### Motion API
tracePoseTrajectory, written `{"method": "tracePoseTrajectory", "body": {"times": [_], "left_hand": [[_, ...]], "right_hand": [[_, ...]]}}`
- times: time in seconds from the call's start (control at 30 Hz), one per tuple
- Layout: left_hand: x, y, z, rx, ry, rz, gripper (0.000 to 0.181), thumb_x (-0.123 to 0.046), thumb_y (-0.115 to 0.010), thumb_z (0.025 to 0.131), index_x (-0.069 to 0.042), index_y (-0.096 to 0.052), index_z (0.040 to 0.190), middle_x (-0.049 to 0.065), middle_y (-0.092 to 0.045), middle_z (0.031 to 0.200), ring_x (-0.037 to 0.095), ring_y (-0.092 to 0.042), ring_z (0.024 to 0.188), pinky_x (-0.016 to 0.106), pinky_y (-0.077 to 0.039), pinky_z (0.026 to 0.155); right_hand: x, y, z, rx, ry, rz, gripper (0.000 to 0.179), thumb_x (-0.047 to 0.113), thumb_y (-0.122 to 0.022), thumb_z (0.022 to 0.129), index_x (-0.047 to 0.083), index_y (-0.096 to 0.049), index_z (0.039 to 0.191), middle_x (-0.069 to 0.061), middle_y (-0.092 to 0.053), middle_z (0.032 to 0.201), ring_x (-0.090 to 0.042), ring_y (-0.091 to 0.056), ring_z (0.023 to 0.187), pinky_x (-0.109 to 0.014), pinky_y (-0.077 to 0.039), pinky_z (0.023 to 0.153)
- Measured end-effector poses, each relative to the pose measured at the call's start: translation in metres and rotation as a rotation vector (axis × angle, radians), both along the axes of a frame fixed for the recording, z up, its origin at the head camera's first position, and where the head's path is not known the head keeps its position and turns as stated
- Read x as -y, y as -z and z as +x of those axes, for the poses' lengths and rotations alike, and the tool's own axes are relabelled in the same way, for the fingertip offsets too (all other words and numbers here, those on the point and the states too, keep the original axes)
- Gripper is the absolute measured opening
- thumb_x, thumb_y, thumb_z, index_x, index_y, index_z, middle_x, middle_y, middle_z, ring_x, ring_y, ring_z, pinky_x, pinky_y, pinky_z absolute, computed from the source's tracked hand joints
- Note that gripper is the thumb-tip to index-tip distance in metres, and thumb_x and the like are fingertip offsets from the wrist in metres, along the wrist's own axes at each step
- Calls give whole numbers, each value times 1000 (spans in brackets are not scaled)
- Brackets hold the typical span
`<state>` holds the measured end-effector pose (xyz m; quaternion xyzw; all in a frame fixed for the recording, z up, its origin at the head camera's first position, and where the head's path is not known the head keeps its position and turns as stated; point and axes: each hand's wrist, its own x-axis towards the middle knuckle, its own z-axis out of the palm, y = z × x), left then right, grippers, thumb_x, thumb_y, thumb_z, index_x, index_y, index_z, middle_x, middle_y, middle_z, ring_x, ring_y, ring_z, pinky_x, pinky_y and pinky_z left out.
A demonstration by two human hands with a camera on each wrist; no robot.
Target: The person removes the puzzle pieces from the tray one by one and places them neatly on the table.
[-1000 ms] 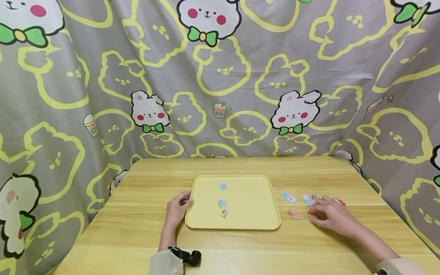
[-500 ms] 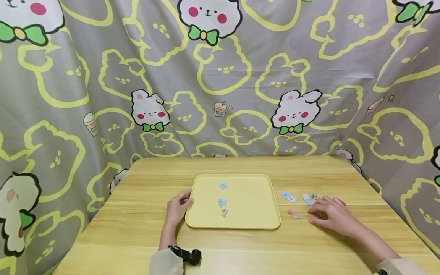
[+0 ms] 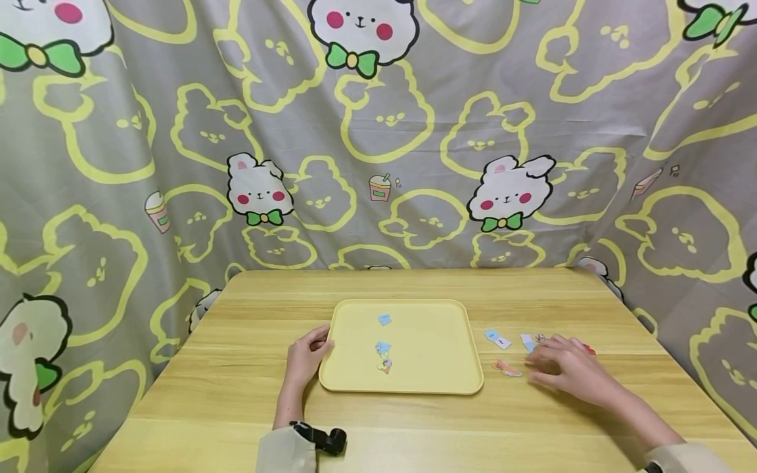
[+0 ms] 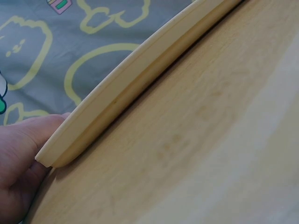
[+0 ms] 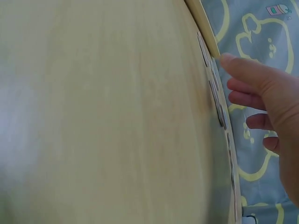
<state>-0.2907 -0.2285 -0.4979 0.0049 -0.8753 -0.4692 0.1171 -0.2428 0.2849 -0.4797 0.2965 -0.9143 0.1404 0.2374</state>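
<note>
A yellow tray (image 3: 426, 351) lies on the table, with several small puzzle pieces on it: a blue piece (image 3: 384, 319) toward the back and two joined pieces (image 3: 383, 358) in front of it. My left hand (image 3: 305, 360) grips the tray's left edge, and the left wrist view shows its fingers at the tray rim (image 4: 117, 86). Right of the tray, my right hand (image 3: 570, 369) hovers just over more pieces, fingers loosely bent. In the right wrist view, its thumb (image 5: 247, 70) stands apart from the fingers, and nothing shows between them.
Between tray and right hand lie a blue-and-white piece (image 3: 497, 339) and an orange piece (image 3: 507, 368). Another blue-and-white piece (image 3: 527, 342) and a red piece (image 3: 589, 349) sit close around that hand, partly covered. A patterned curtain (image 3: 378, 144) surrounds the wooden table (image 3: 402, 427).
My right hand has shifted slightly left and away from me, and the orange piece at its fingertips is now out of sight. The left hand and tray stay put.
</note>
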Motion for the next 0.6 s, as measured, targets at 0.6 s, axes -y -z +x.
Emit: {"method": "tracePoseTrajectory", "body": {"times": [0.6], "left_hand": [[1,1,-1,3,3,11,40,-14,-72,88,-8,-66,127,15,-73,112,26,-69,103,20,-56,83]], "right_hand": [[33,-11,-9,-29,-71,-41,25,30,-87,68,25,-74,89,16,-69,92,-7,-59,89,-22,-34,75]]}}
